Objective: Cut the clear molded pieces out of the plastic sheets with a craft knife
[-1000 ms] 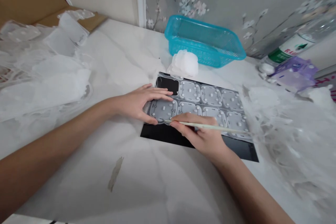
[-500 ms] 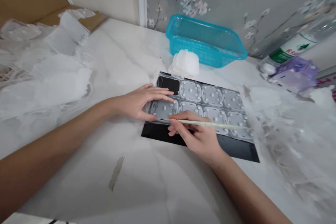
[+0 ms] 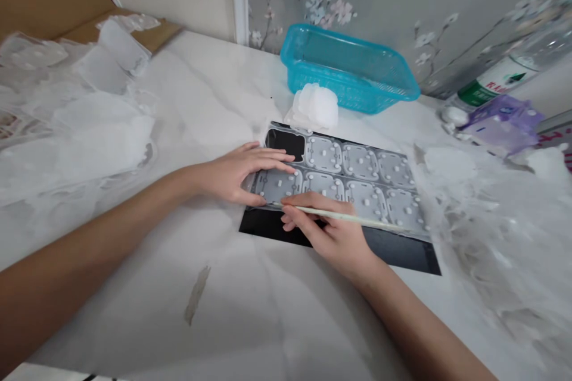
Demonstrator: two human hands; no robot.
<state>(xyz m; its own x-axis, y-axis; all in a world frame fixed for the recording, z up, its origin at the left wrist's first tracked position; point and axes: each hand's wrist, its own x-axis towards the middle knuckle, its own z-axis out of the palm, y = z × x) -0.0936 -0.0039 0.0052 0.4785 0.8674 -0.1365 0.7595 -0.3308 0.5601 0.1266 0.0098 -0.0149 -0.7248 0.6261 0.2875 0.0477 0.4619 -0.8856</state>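
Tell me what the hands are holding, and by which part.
The right hand grips a thin pale stick near its front end, between thumb and fingers. The left hand holds nothing; it rests on the moulded sheet.

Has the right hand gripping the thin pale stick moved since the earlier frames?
Yes: the right hand has shifted slightly left, judged against the flat black sheet under it.

right hand (image 3: 328, 232) | shifted left over moulded sheet (image 3: 366, 164) | thin stick (image 3: 339, 217) | tip drawn left too
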